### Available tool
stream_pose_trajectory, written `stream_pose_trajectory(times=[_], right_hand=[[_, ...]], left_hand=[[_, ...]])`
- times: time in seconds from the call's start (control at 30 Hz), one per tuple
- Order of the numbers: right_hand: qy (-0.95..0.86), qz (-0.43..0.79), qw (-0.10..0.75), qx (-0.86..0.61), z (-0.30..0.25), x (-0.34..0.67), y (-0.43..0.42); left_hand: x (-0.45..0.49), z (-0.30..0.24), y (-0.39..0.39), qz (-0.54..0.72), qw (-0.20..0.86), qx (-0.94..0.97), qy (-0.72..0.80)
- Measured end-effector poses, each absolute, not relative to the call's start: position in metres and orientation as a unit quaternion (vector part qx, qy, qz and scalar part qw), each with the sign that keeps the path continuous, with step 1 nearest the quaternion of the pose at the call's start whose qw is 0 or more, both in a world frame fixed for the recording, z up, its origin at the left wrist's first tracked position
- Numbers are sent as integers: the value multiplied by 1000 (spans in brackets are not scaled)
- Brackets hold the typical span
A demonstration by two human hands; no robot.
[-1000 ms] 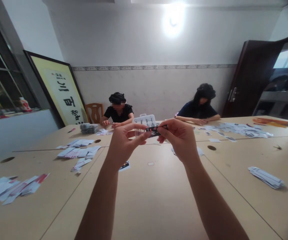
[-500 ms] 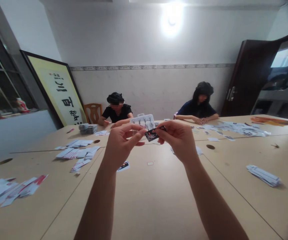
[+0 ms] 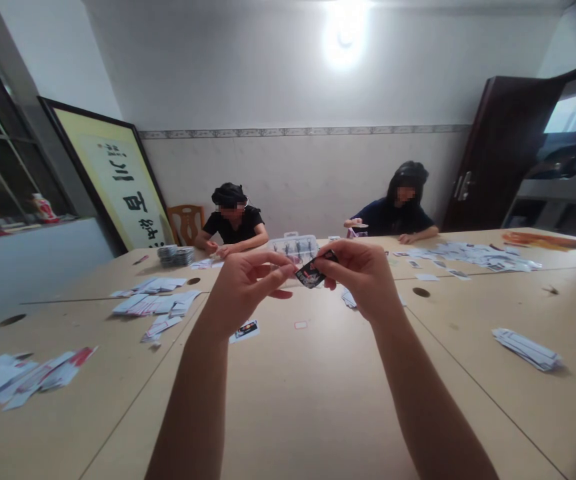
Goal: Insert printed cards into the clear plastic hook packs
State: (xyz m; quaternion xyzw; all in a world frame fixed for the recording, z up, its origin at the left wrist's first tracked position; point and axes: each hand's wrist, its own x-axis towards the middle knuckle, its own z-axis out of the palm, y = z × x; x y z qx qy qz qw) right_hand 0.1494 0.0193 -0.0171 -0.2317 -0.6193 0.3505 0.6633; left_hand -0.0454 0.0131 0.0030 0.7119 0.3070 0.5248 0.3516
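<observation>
Between my hands is a small black printed card [image 3: 310, 275], tilted, with white and red marks on its face. My right hand [image 3: 355, 270] pinches its upper right part between thumb and fingers. At its left corner, the thumb and forefinger of my left hand [image 3: 245, 283] are closed together on the edge, the other fingers loosely curled. Just behind the card shows a clear plastic case [image 3: 293, 245] with a hang tab and several small dark items inside. My fingers and the card hide its lower part, and I cannot tell whether a hand touches it.
Paper slips [image 3: 155, 305] lie in piles on the left of the table [image 3: 298, 407]. A printed card [image 3: 245, 331] and a small white label [image 3: 301, 325] lie below my hands. Rightward are a folded paper bundle [image 3: 527, 349] and scattered papers [image 3: 468, 255]. Two people sit opposite.
The black card has tilted more steeply and moved slightly right. The clear case appears further right and lower behind it. The person at right has raised a hand holding something pale.
</observation>
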Motion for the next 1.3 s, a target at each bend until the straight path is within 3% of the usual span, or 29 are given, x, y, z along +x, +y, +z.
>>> stream_pose_trajectory(times=[1.3], right_hand=[[-638, 352, 646, -227, -16, 152, 24]], left_hand=[[-44, 6, 8, 503, 338, 725, 327]])
